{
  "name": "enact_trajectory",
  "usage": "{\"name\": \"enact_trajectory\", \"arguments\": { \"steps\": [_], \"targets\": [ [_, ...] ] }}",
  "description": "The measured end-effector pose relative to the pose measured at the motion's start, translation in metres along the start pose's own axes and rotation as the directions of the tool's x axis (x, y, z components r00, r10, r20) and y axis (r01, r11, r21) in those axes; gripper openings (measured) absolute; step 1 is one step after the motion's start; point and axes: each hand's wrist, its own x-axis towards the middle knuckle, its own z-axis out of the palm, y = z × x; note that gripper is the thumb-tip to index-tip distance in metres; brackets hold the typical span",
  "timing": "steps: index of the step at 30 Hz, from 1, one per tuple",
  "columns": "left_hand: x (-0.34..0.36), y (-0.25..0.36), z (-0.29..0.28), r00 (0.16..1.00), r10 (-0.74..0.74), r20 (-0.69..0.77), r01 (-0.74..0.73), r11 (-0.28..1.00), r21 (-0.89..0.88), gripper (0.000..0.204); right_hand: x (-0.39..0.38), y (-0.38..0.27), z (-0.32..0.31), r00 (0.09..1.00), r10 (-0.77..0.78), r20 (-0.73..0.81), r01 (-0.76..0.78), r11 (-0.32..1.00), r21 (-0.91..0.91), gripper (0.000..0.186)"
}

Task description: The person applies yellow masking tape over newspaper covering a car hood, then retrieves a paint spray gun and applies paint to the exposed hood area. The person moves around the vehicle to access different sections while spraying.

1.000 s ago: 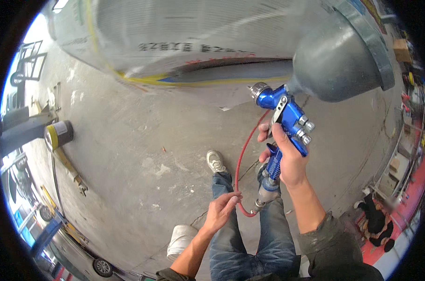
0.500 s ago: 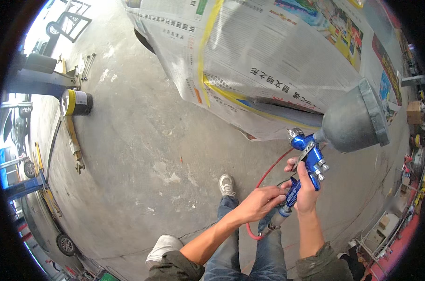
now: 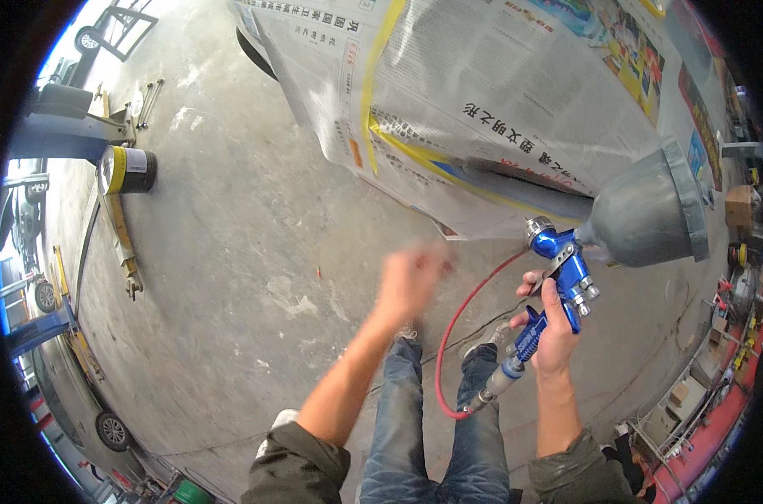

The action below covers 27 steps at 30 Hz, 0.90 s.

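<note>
My right hand point(image 3: 554, 328) is wrapped round the handle of a blue spray gun point(image 3: 570, 269), with fingers at its metal trigger lever. A large grey paint cup point(image 3: 646, 210) is fixed to the gun and tilts out to the right. From the gun's lower end a red air hose point(image 3: 449, 344) loops down and back up behind it. My left hand point(image 3: 415, 277) is in the air to the left of the gun, apart from it and smeared by motion. Just ahead of the nozzle is a car panel covered with newspaper point(image 3: 449, 92), edged with yellow masking tape point(image 3: 371, 76).
A black-and-yellow can point(image 3: 129, 170) stands by a lift arm point(image 3: 123, 244) at the left. A parked car point(image 3: 79, 395) is at the lower left. Cluttered shelving point(image 3: 684, 403) and boxes line the right edge. Concrete floor point(image 3: 230, 336) lies between.
My left hand has let go of the spray gun's lower end and moved up and left. My right hand keeps hold of the gun. My feet have shifted.
</note>
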Motion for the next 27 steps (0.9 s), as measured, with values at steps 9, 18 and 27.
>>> {"name": "enact_trajectory", "arguments": {
  "steps": [9, 18, 27],
  "targets": [
    [0.162, 0.049, -0.099, 0.843, 0.384, -0.377, -0.144, 0.836, 0.53, 0.036, -0.003, 0.005, -0.004, 0.999, 0.027, -0.032, -0.025, 0.998, 0.064, 0.023],
    [0.173, 0.053, -0.097, 0.876, 0.229, -0.424, 0.0, 0.88, 0.474, 0.033, -0.005, 0.003, -0.009, 0.998, 0.023, -0.056, -0.017, 0.995, 0.094, 0.025],
    [0.13, -0.008, -0.113, 0.837, -0.078, -0.541, 0.157, 0.982, 0.102, 0.034, -0.007, 0.006, -0.018, 0.993, 0.039, -0.113, -0.025, 0.992, 0.121, 0.023]
  ]
}}
